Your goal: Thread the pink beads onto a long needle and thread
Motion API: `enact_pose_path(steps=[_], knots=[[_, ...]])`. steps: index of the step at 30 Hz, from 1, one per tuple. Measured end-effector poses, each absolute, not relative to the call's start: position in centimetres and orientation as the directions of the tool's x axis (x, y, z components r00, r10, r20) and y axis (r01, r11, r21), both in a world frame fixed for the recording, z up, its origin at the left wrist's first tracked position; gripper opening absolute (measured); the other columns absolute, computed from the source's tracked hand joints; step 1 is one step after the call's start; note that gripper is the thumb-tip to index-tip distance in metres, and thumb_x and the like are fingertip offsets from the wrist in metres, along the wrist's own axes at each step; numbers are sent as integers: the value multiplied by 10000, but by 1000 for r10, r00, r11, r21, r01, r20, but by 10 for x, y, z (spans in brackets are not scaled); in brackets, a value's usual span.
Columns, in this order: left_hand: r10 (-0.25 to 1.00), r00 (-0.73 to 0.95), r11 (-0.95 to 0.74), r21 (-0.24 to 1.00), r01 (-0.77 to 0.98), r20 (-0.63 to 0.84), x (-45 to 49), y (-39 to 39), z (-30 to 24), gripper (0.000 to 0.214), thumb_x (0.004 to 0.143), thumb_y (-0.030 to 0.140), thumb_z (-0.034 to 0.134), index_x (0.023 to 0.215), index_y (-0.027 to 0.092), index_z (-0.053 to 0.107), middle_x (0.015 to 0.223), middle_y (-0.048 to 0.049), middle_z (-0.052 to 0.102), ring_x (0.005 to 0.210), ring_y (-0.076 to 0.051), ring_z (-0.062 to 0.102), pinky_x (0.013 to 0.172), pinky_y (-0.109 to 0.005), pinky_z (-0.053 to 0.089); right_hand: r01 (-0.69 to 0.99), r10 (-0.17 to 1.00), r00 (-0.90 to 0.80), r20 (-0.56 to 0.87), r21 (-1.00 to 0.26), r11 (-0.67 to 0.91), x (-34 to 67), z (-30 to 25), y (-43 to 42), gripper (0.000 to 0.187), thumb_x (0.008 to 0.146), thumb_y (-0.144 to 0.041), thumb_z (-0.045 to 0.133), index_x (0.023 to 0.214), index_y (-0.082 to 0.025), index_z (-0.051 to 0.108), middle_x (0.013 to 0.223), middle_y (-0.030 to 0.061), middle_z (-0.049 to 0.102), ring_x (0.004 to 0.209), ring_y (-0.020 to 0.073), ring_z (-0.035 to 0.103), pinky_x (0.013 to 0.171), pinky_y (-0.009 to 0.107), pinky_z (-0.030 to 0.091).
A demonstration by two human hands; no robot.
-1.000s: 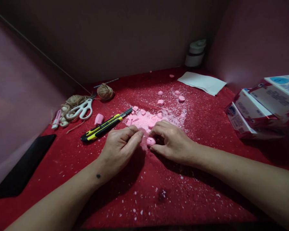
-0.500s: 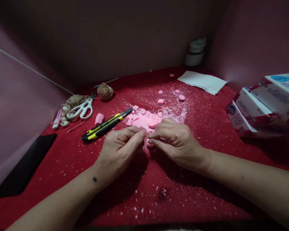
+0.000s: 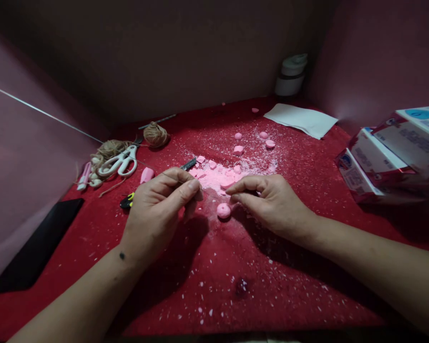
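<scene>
My left hand [image 3: 157,209] is closed in a pinch above the red cloth, thumb against fingertips. A faint thin strand [image 3: 210,195] shows between the hands; its kind and ends are unclear. Thumb and forefinger of my right hand [image 3: 268,202] are pinched close together, and what they hold is too small to make out. Just left of those fingertips, a rounded pink piece [image 3: 223,211] with a small hole or dent lies on the cloth. Behind the hands are pink chunks [image 3: 238,150] and a heap of pink powder [image 3: 214,177]. My left hand partly covers a black-and-yellow utility knife [image 3: 127,200].
White-handled scissors [image 3: 123,162] and a ball of twine [image 3: 156,135] lie at back left, near a pink block [image 3: 147,175]. A black flat object [image 3: 39,245] rests at the left edge. White paper [image 3: 300,120], a lidded jar [image 3: 290,78] and boxes [image 3: 389,152] occupy the right.
My left hand has moved left and up, away from my right hand, covering more of the knife. The rounded pink piece is now fully visible. A pale line across the left wall has shifted lower.
</scene>
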State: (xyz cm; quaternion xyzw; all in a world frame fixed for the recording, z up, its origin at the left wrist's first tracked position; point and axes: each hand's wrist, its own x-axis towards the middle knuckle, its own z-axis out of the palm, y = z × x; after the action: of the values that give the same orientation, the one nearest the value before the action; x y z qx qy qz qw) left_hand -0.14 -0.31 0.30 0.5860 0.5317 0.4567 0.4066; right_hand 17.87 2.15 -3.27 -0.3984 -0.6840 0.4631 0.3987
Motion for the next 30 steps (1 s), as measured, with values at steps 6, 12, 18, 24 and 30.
enact_pose_path(steps=[6, 12, 18, 24, 30], knots=[[979, 71, -197, 778, 597, 193, 0, -3, -1, 138, 799, 216, 557, 672, 164, 574, 591, 35, 512, 525, -74, 452, 494, -191, 356, 404, 797, -491, 351, -719, 565, 180, -45, 25, 246, 722, -142, 618, 967, -130, 632, 804, 58, 614, 777, 167, 521, 705, 300, 430], [961, 145, -271, 690, 671, 236, 1, -3, -8, 135, 807, 223, 536, 692, 169, 582, 628, 29, 549, 574, -92, 490, 553, -203, 379, 481, 732, -603, 316, -588, 650, 175, -48, 23, 81, 762, -196, 583, 822, -148, 608, 806, 58, 562, 796, 172, 464, 708, 291, 383], [935, 228, -351, 634, 689, 271, 3, -3, -7, 133, 811, 175, 536, 679, 174, 554, 592, 53, 532, 541, -73, 468, 529, -184, 359, 495, 735, -608, 299, -582, 646, 172, -50, 24, 101, 801, -211, 555, 804, -134, 619, 806, 63, 561, 789, 165, 463, 698, 282, 375], [933, 244, -360, 635, 684, 266, 4, -4, -6, 139, 829, 172, 530, 691, 166, 548, 600, 51, 518, 536, -64, 470, 524, -177, 362, 490, 730, -604, 319, -574, 656, 171, -51, 24, 94, 791, -211, 561, 763, -130, 602, 772, 54, 550, 755, 154, 458, 680, 279, 371], [911, 294, -411, 588, 697, 289, 6, -6, -5, 138, 832, 145, 526, 697, 153, 547, 600, 47, 530, 529, -55, 483, 531, -168, 369, 475, 724, -599, 342, -576, 665, 171, -52, 24, 81, 784, -203, 559, 732, -143, 568, 736, 41, 531, 721, 146, 447, 662, 275, 366]])
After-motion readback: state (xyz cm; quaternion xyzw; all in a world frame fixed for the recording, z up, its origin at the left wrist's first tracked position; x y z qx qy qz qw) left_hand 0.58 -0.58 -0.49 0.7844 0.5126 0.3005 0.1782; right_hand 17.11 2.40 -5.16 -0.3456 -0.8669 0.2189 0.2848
